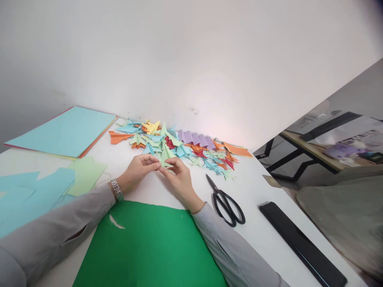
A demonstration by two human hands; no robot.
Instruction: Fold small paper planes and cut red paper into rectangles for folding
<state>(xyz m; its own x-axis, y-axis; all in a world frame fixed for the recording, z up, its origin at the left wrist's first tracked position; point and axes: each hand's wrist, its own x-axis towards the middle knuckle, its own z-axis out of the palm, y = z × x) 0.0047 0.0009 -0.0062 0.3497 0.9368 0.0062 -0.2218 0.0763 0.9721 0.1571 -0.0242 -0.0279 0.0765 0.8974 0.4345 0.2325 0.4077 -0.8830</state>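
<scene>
Over the counter (254, 183), just near of the folded-paper heap (203, 139), I find the left hand (136, 171) and right hand (181, 179), fingers nearly closed, pinching pale-green paper (164, 163) between them. I judge folding in hand; the next move calls for steady alignment.

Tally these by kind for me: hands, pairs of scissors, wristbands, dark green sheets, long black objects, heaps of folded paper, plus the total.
Hands: 2, left hand and right hand
Scissors: 1
Wristband: 1
Dark green sheet: 1
Long black object: 1
Heap of folded paper: 1
Total: 7
</scene>
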